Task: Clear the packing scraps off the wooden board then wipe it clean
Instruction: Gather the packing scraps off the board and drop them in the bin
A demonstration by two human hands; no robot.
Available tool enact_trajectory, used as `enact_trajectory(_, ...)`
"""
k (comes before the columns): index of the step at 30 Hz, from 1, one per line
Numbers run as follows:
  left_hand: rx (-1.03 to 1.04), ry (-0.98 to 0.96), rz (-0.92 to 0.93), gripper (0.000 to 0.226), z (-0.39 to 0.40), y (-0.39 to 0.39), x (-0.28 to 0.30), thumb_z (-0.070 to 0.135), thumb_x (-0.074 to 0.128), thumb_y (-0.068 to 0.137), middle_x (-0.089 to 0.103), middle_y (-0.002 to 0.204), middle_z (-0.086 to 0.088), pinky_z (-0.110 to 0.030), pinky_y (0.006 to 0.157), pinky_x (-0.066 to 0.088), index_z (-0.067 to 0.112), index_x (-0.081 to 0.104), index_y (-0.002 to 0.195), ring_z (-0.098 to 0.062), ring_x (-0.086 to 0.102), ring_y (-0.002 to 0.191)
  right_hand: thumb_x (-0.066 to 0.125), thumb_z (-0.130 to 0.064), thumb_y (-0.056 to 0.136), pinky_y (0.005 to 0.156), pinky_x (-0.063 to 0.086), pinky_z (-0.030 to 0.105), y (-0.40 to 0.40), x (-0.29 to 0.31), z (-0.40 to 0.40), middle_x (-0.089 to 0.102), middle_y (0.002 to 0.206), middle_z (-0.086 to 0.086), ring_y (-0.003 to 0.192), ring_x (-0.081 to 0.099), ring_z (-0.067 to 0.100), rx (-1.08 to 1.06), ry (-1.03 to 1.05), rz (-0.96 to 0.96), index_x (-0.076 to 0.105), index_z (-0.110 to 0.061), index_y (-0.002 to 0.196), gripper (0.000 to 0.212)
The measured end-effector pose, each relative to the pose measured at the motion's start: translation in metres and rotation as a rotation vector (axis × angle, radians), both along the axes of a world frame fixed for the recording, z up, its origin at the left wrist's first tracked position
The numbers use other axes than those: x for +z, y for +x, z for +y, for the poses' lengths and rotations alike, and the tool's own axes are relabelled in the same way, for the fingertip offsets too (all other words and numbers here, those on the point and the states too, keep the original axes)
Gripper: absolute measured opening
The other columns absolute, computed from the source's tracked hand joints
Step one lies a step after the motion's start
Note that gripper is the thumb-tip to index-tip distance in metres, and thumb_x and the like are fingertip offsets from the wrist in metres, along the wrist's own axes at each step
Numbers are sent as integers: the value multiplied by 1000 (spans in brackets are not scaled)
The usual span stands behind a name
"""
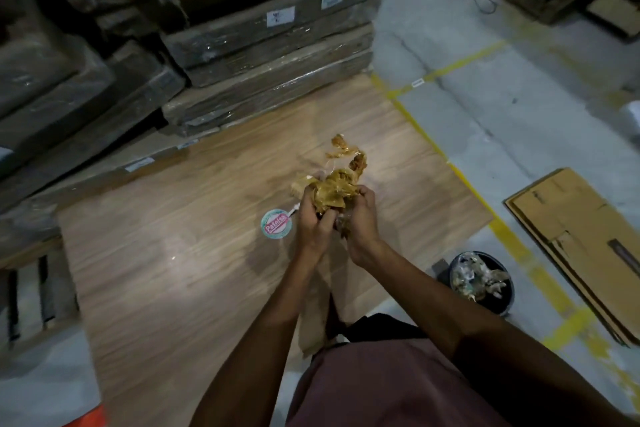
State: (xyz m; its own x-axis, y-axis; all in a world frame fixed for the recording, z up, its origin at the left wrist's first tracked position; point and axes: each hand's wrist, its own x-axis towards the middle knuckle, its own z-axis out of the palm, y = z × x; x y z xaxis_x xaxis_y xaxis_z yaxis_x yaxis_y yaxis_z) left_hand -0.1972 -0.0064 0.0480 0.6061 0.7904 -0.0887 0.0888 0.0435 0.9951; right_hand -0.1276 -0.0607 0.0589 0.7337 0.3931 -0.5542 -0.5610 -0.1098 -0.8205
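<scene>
While both hands, left hand (317, 218) and right hand (360, 215), grip the tape wad (332, 192) at frame centre, compress it tightly. Carry it whole to the bin (481, 282) (lower right).

Bare forearms, no sleeves showing; a maroon garment (398, 388) covers the torso below.
</scene>
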Motion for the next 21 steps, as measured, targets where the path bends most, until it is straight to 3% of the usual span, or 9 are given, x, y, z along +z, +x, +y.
enact_trajectory(2,-40,35,-36,55,-10,11,15,17,54,74,67,101,5,-23,78,50,13,54,129,-4,61,86,37,-21,104,50,49,25,9,15,-15,66,110,9,87,65,23,-41,24,-24,53,-23,120,23)
enact_trajectory(4,-72,93,-33,50,-24,24,31,30,54,71,68,99,3,-31,78,51,26,56,121,-12,63,86,35,-18,104,47,46,23,21,28,-34,64,110,11,84,61,20,-110,46,-63,51,-20,123,24)
enact_trajectory(6,-98,130,-19,42,-41,39,43,35,53,69,68,94,1,-32,74,50,40,55,110,-18,62,82,38,-20,102,52,50,26,33,35,-53,65,114,14,86,63,22,-167,50,-99,53,-23,120,24)
enact_trajectory(9,-163,125,-29,38,-72,56,56,29,54,70,66,89,1,-26,67,46,34,55,108,-16,60,76,41,-21,99,69,53,39,49,40,-84,67,115,14,91,66,25,-252,67,-129,55,-23,119,24)
enact_trajectory(13,-224,76,-2,37,-118,78,52,20,56,72,68,97,-3,-24,68,46,25,55,109,-17,63,83,42,-14,99,61,52,30,71,35,-129,69,96,5,70,67,11,-331,68,-114,57,-16,120,27)
enact_trajectory(18,-273,45,65,40,-169,115,35,25,55,73,68,102,-6,-32,73,50,24,54,114,-24,65,91,44,-21,96,60,57,33,107,15,-181,73,108,12,89,72,27,-381,28,-60,63,-18,121,32)
enact_trajectory(21,-335,35,128,44,-213,155,28,25,55,75,68,107,-8,-32,73,50,21,54,118,-24,64,92,43,-27,92,65,61,45,142,-1,-228,73,107,12,92,72,32,-420,-13,-54,64,-19,120,37)
